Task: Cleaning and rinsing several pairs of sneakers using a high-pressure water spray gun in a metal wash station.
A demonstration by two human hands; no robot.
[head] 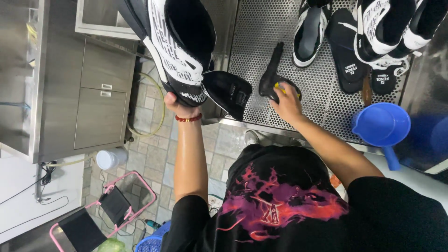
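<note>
- While gripped at the heel by the left hand (179, 103), closed around it, black-and-white sneaker (179, 46) hangs raised above the floor, just left of the perforated metal tray (261, 42), opening turned toward the camera; probably held clear so the inside stays reachable.
- Hanging loose from the shoe's lower edge: dark tongue or flap (228, 91), just over the tray's front corner.
- Resting on the tray, right hand (287, 103), fingers curled down over a black cloth (271, 74) with something yellow beneath; whether truly gripped or just pressed, cannot tell.
- Spread across the perforated surface, likely for draining: a black-and-white shoe (308, 32), more matching sneakers (387, 28), two black insoles (347, 56), all apart from the held shoe.
- Sitting at the tray's front right edge: blue scoop (382, 126), handle pointing toward the person; contents not visible.
- Below left on the tiled floor: white jar (109, 158), pink-framed stool (105, 210), blue basket (154, 240).
</note>
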